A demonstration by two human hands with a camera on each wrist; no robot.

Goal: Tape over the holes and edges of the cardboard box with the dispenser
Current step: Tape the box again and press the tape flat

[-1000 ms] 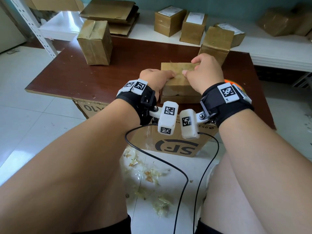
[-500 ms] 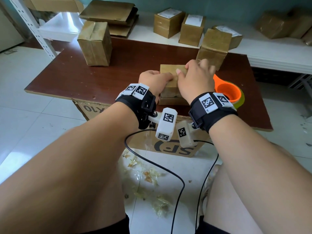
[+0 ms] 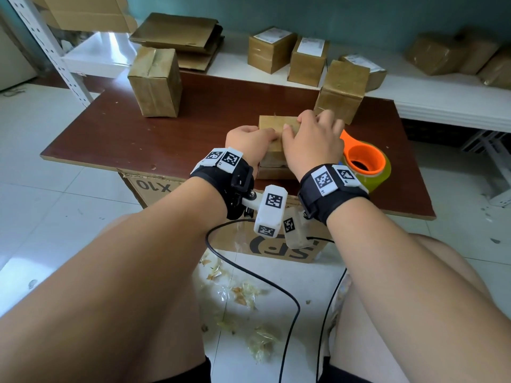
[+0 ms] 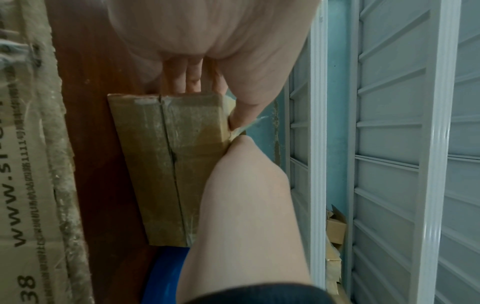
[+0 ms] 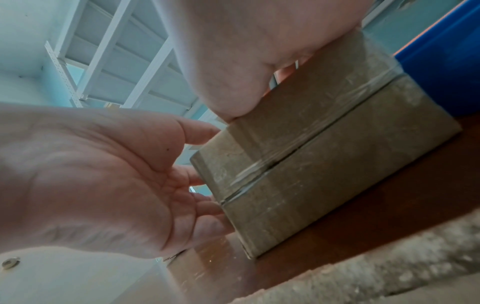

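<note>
A small cardboard box (image 3: 272, 125) lies near the front edge of the brown table (image 3: 138, 139). Clear tape covers its seam (image 5: 285, 160). My left hand (image 3: 249, 142) holds its left end, with the fingers (image 5: 202, 197) against the end face and the thumb (image 4: 241, 115) on the top edge, by a loose tape flap (image 4: 249, 123). My right hand (image 3: 312, 145) lies spread over the box's top, its thumb (image 5: 233, 111) pressing the near top edge. The orange tape dispenser (image 3: 362, 158), with its yellowish roll, rests on the table just right of the box, untouched.
Two taller taped boxes (image 3: 154, 84) (image 3: 341, 89) stand on the table behind. More boxes (image 3: 271, 48) sit on the white shelf beyond. A large printed carton (image 3: 276, 244) is under the table, and cables (image 3: 276, 286) and tape scraps lie on the floor.
My right hand slid from the box's far right corner toward me onto its top, uncovering the dispenser. The left hand stayed at the box's left end.
</note>
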